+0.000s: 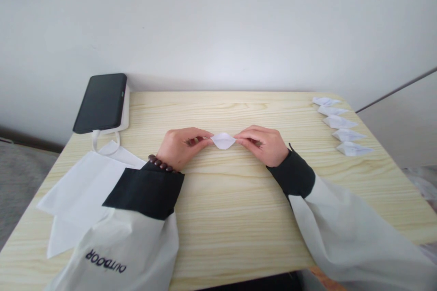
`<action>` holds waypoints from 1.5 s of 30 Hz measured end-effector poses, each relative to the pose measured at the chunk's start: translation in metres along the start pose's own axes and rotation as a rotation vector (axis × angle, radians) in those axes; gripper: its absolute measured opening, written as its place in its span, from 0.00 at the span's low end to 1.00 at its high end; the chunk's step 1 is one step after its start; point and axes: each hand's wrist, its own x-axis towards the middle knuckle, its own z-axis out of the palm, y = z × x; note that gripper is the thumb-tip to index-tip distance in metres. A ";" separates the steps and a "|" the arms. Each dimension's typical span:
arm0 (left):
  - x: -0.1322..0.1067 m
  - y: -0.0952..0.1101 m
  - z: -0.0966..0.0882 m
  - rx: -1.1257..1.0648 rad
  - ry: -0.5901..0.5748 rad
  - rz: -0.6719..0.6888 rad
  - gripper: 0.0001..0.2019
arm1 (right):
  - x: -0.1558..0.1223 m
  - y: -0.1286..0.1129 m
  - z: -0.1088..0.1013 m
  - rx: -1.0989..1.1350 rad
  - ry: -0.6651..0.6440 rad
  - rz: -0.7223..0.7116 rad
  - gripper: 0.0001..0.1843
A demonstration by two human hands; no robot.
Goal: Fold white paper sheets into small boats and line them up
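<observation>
A small white folded paper piece (pixel 223 140) lies at the middle of the light wooden table (pixel 221 209). My left hand (pixel 180 145) pinches its left tip, fingers closed. My right hand (pixel 262 143) pinches its right tip the same way. Both hands rest on the tabletop. A dark bead bracelet (pixel 160 163) sits on my left wrist, and both arms wear white sleeves with black cuffs.
Several folded white paper pieces (pixel 341 127) lie in a row along the table's far right edge. Loose white paper sheets (pixel 78 191) lie at the left, partly under my sleeve. A black phone (pixel 101 102) on a white power bank sits at the far left corner.
</observation>
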 end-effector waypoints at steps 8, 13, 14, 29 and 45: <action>0.000 -0.004 0.001 0.011 0.050 -0.029 0.15 | 0.000 -0.002 -0.001 0.017 0.026 0.112 0.07; 0.000 -0.003 0.000 0.033 0.030 -0.019 0.14 | -0.001 -0.002 0.000 0.015 0.035 0.128 0.07; 0.000 -0.003 0.000 0.032 0.031 -0.020 0.14 | -0.001 -0.002 0.000 0.016 0.040 0.134 0.07; 0.009 -0.009 0.013 0.348 0.049 0.119 0.16 | 0.003 0.017 0.003 0.016 0.374 0.451 0.10; 0.011 -0.015 0.024 0.425 0.090 0.241 0.15 | 0.020 0.114 -0.115 -0.372 0.191 0.650 0.06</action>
